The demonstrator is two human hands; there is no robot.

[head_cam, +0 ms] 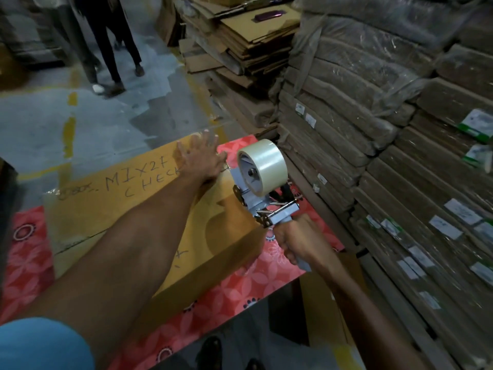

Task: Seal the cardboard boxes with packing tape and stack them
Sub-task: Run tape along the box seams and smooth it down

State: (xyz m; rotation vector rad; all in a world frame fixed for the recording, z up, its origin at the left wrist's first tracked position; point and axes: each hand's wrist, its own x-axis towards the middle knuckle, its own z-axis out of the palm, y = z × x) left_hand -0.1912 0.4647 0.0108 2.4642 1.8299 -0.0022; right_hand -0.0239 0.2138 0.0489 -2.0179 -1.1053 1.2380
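Cardboard box [120, 209] looks mid-sealing: your left hand [198, 158] presses it with spread fingers, your right hand [296, 241] grips the tape gun [262, 180], so next draw tape along the seam

A cardboard box [88, 209] lies on a table [240, 284]; tape dispenser [261, 180] at the box's right edge, wrapped bundles [400, 156] farther right, flattened cartons [253, 41] behind.

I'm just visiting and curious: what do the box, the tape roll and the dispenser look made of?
Box: brown cardboard, matte; pen writing sits on it. Tape roll: probably clear plastic film, glossy, with a pale sheen. Dispenser: grey frame, painted metal or plastic, hard to tell; its bright rods look like bare metal.
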